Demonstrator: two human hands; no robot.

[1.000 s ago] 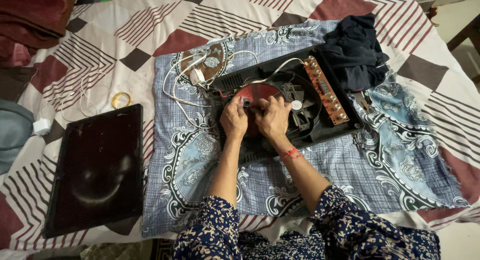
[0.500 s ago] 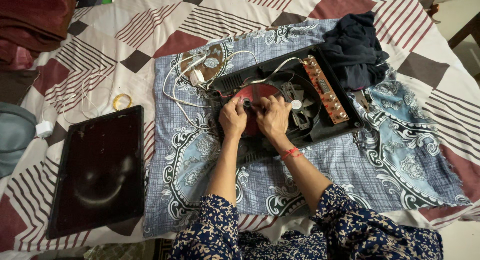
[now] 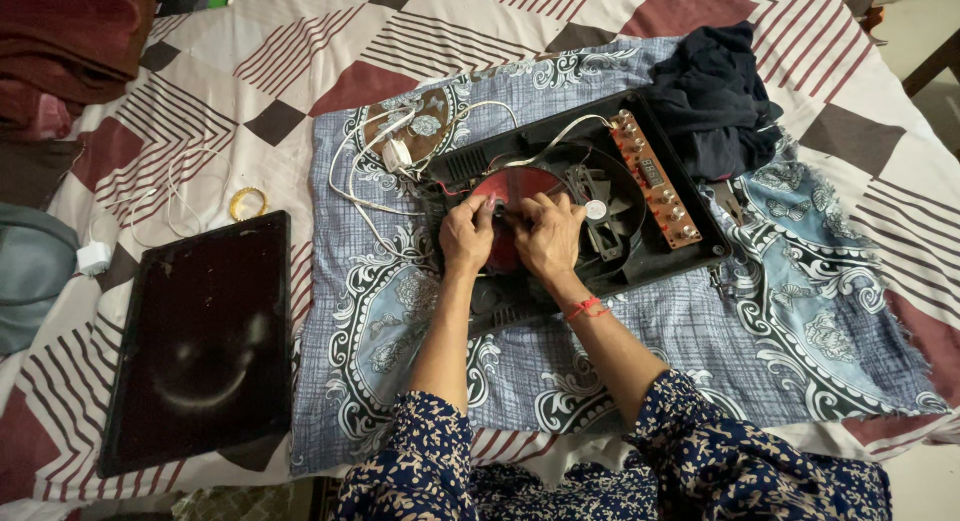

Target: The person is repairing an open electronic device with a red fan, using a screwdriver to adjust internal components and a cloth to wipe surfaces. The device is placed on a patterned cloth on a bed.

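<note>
Both hands rest side by side on the round coil (image 3: 510, 196) in the middle of the opened cooker base (image 3: 580, 216), the left hand (image 3: 466, 237) just left of the right hand (image 3: 548, 236). The base lies on a cloth (image 3: 700, 351) spread over the bed (image 3: 330, 41). Right of the right hand sits a small fan (image 3: 598, 211), and beyond it a circuit strip (image 3: 655, 181) along the base's edge. Farther right and behind, a bundle of clothing (image 3: 715, 101) lies on the cloth. Behind the left hand lie loose wires (image 3: 375, 171). Well left of it a glass panel (image 3: 200, 346) lies flat on the bed, a ring (image 3: 248, 203) behind that.
</note>
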